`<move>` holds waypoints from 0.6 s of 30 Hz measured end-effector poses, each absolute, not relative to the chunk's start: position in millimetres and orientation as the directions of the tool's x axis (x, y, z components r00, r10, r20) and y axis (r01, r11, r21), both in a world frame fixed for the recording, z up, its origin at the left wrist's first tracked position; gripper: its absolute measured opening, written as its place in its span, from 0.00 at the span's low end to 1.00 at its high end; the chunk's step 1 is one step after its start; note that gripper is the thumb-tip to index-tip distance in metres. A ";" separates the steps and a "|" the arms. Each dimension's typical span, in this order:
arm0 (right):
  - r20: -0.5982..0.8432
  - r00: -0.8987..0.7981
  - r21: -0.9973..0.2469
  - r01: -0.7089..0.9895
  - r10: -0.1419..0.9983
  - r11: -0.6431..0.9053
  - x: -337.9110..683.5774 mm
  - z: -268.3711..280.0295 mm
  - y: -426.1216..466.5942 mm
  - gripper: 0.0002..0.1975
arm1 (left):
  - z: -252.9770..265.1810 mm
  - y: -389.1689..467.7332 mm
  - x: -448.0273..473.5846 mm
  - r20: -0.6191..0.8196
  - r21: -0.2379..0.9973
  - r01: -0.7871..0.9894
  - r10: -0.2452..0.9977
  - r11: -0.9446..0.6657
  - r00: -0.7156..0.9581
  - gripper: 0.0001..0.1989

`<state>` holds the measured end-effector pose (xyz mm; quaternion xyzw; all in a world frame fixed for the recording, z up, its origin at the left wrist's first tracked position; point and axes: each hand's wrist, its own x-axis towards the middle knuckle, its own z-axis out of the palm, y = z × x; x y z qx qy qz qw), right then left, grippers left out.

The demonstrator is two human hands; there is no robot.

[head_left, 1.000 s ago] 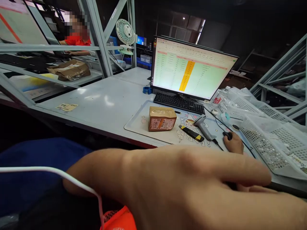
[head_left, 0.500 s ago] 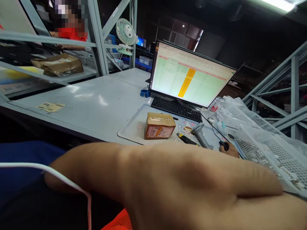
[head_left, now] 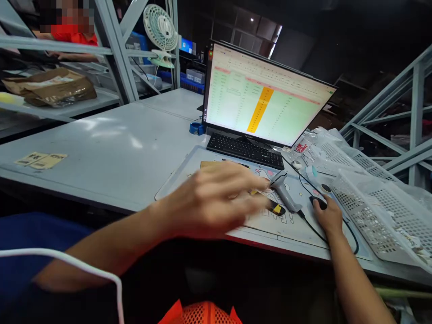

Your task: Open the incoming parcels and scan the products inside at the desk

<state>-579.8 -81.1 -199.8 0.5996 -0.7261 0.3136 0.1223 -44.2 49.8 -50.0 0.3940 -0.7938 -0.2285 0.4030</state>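
My left hand [head_left: 222, 198] is over the front of the desk mat [head_left: 182, 180], smeared by motion. Its fingers stretch to the right, apart from one another, and I see nothing held in them. Behind it a small brown cardboard box [head_left: 207, 164] is mostly hidden, only a strip of its top showing. Just past the fingertips lie a grey barcode scanner [head_left: 286, 192] and a black-and-yellow box cutter [head_left: 276, 207]. Over at the right, my right hand [head_left: 330, 216] is closed over a black computer mouse [head_left: 317, 203] on the mat.
A monitor [head_left: 266, 99] with a spreadsheet stands behind a black keyboard [head_left: 243, 150]. White perforated baskets [head_left: 374, 216] line the right side. Yellowish labels [head_left: 40, 160] and a blue tape roll [head_left: 196, 128] lie on the desk. Beyond the frame, a person in red [head_left: 74, 33] sits near a fan [head_left: 160, 28].
My left hand has dropped away from close before the camera toward the mat and now covers most of the box. My right hand stays at the mouse, with more of its arm showing.
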 end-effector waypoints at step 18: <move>0.060 0.137 -0.185 -0.972 -0.989 -0.145 -367.0 -89.4 -245.1 0.19 | -149.3 -35.0 5.5 0.275 0.809 -0.526 -0.960 0.263 -0.057 0.59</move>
